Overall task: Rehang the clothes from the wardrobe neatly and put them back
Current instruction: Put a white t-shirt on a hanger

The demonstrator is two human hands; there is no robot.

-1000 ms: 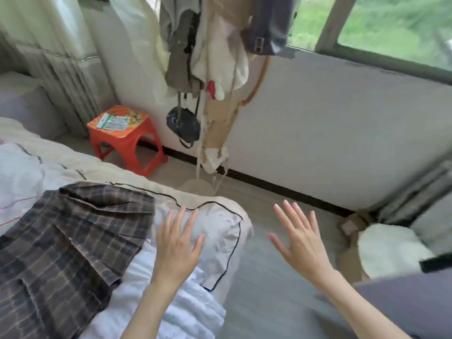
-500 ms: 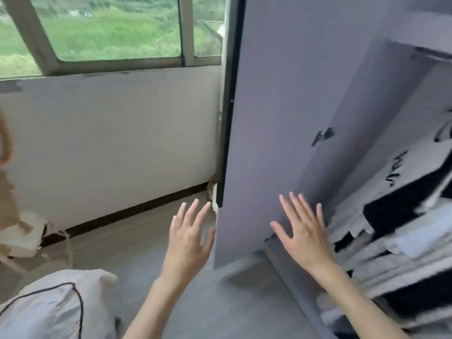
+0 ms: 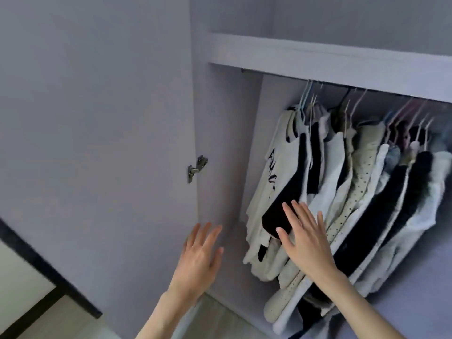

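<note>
Head view: a wardrobe (image 3: pixel 227 143) stands open, its door (image 3: pixel 97 143) swung out to the left on a metal hinge (image 3: pixel 197 168).
Clothes: a packed row (image 3: pixel 342 192) hangs on thin hangers (image 3: pixel 354 104) from a rail (image 3: pixel 276 75) just under the shelf board (image 3: pixel 318 64), crowded to the right end of the rail.
Contents: mostly white and cream tops with black ones between; the leftmost is a white shirt (image 3: pixel 271 182) with dark lettering, its hem loose and uneven.
Free space: the left end of the rail, against the side wall, carries no hangers.
Left hand (image 3: pixel 200 260): raised before the wardrobe's left side wall, fingers straight and spread, grip wide, holding nothing, apart from the clothes.
Right hand (image 3: pixel 305 243): raised in front of the lower part of the leftmost garments, fingers straight, grip wide, holding nothing; whether the fingertips touch the cloth cannot be told.
Why so: both palms face the row, which looks like a reach to part the garments or pick one out.
Step judged: a garment is about to be chosen; none is off the rail in this view.
Risk: the hangers sit tight together, so pulling one may drag its neighbours.
</note>
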